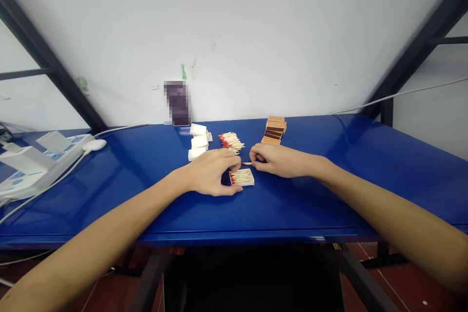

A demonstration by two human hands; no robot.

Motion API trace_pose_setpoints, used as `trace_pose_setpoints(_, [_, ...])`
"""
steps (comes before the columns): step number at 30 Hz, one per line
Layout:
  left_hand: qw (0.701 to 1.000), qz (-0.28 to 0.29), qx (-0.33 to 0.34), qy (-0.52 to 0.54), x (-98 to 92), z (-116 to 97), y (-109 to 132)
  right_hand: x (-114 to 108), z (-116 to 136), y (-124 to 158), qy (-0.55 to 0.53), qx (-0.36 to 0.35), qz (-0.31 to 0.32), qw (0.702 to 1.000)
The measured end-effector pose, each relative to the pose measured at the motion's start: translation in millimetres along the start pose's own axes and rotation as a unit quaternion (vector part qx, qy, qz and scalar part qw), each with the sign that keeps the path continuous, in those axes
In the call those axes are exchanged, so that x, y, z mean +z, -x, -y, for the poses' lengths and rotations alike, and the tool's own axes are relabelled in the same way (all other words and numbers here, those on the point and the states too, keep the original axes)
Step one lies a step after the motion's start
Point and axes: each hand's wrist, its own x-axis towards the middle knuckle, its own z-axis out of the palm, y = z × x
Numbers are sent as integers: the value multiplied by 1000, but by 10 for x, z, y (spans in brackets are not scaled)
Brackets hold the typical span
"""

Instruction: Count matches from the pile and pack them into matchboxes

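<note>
My left hand (211, 171) curls around the left end of a small white matchbox tray (248, 184), thumb along its near side and fingers at its far side. Red-headed matches (241, 177) lie inside that tray. Just beyond it, my right hand (283, 159) pinches a single match (246, 164), its red head pointing left. Behind my hands is a loose heap of matches (232, 141). White empty trays (199, 142) stand to the left of the heap. Orange-brown matchbox sleeves (274, 130), some showing dark striking strips, lie overlapped to the right.
The blue table (329, 214) meets a white wall at the back. A phone-like dark object (178, 103), blurred, leans on the wall. At the left lies a white power strip (40, 165) with plugs and cables. Black metal frame bars (417, 41) slant up at both sides.
</note>
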Motion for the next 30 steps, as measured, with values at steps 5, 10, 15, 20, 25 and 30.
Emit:
trace_pose_setpoints(5, [1000,4,4,-9,4,8,-2,-30,29,-9,-2,-12,-27,1000])
trace_pose_setpoints(10, [1000,13,15,3,-2,9,3,-97,109,17,-46,-11,-26,999])
trace_pose_setpoints(15, [1000,17,9,23,-11,4,0,-140,146,54,-93,-15,-1,996])
trace_pose_setpoints(20, [999,7,-25,37,-17,-9,-6,-115,185,64,-114,-36,19,993])
trace_pose_setpoints(25, [998,7,-39,51,-6,-1,-2,26,256,23,-137,-77,-18,987])
trace_pose_setpoints(30, [998,1,-13,54,-24,28,14,85,282,0,-121,-87,-35,988])
